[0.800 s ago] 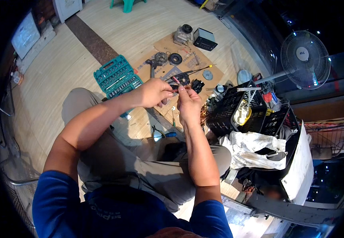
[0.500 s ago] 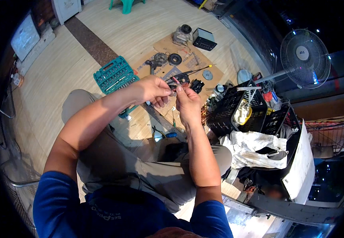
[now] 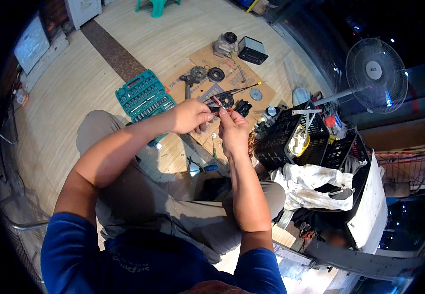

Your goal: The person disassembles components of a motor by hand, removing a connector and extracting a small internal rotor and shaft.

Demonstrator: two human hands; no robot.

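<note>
Small part (image 3: 217, 110) hidden between fingers (image 3: 206, 116)

teal socket set (image 3: 144, 98) on floor | standing fan (image 3: 375, 76) right | black crates (image 3: 295, 139) | white cloth (image 3: 310, 183)

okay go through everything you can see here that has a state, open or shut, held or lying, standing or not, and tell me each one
left hand: closed, pinching thin wires
right hand: closed on the same wires
thin wires: held up between both hands
teal socket set case: open, flat on the floor
pliers: lying on the floor, not held
pedestal fan: standing upright; running or not, cannot tell
black crate: upright, open-topped
white cloth: crumpled beside the crate
</note>
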